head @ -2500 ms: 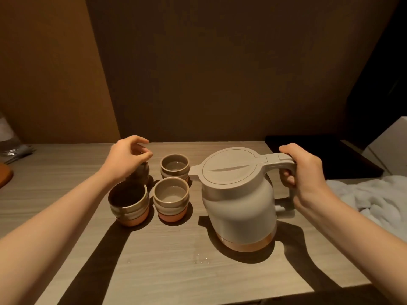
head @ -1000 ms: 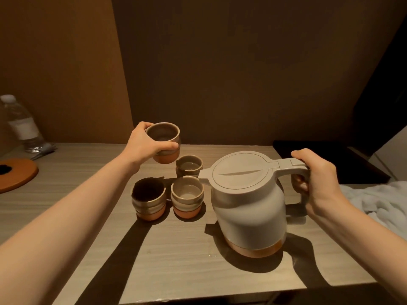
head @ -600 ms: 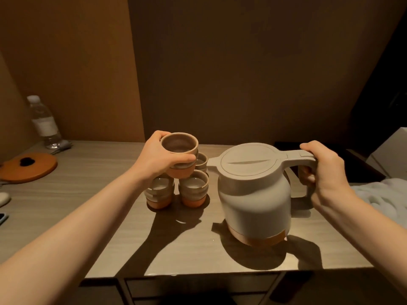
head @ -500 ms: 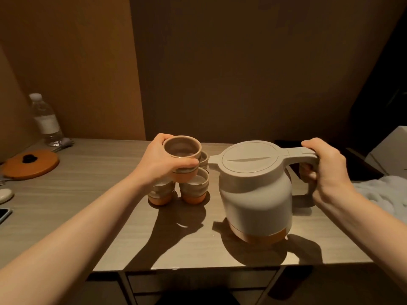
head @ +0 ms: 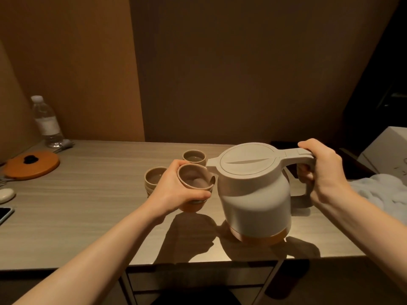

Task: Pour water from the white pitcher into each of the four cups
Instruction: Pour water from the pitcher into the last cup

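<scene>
The white pitcher (head: 255, 194) with a copper base is tilted slightly above the table, its spout pointing left. My right hand (head: 319, 168) grips its handle. My left hand (head: 174, 190) holds a beige cup with an orange base (head: 195, 179) in the air just below the spout. On the table behind it stand a cup (head: 154, 176) at the left and a cup (head: 194, 156) farther back. A further cup is almost hidden behind the held one.
The wooden table (head: 92, 194) meets a brown wall. At the left are a water bottle (head: 47, 122), an orange round lid (head: 32, 165), a pale small object (head: 6, 194) and a phone (head: 5, 213). White cloth (head: 383, 192) and a white box (head: 387, 150) lie at the right.
My left hand picked a cup out of the group and brought it down toward the spout. My right hand has lifted and tilted the pitcher slightly. The view has pulled back.
</scene>
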Tool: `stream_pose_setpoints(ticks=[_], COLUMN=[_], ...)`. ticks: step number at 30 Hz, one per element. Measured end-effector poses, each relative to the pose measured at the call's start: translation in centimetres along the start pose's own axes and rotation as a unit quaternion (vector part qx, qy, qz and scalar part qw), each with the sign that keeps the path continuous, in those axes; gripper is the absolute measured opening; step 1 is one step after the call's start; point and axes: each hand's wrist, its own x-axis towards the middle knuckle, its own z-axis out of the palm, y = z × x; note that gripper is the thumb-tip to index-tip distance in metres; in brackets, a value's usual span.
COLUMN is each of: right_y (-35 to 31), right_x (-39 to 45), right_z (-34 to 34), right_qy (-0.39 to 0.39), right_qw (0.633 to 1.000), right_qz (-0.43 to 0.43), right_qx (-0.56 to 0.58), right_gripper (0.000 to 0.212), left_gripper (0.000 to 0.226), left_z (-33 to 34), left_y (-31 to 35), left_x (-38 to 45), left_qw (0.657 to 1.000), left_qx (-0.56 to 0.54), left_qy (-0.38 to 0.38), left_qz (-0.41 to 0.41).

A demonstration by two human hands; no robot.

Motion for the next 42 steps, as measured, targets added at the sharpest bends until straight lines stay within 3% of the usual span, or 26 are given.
stream_pose_setpoints(ticks=[10, 42], right_y=[0.5, -0.6], right_x=[0.3, 2.5], right_z=[0.5, 3.3], right_qy=[-0.004, -0.084], right_qw=[1.000, 0.987], right_qz=[0.004, -0.006], right_qx=[-0.006, -0.137], right_gripper=[0.032, 0.038], left_gripper=[0.087, 0.084], left_z=[0.0, 0.9], left_y=[-0.7, -2.6], left_x=[0.9, 0.8], left_qw=[0.994, 0.988], left_qx=[0.106, 0.134], left_qy=[0.010, 0.040], left_qz=[0.041, 0.063])
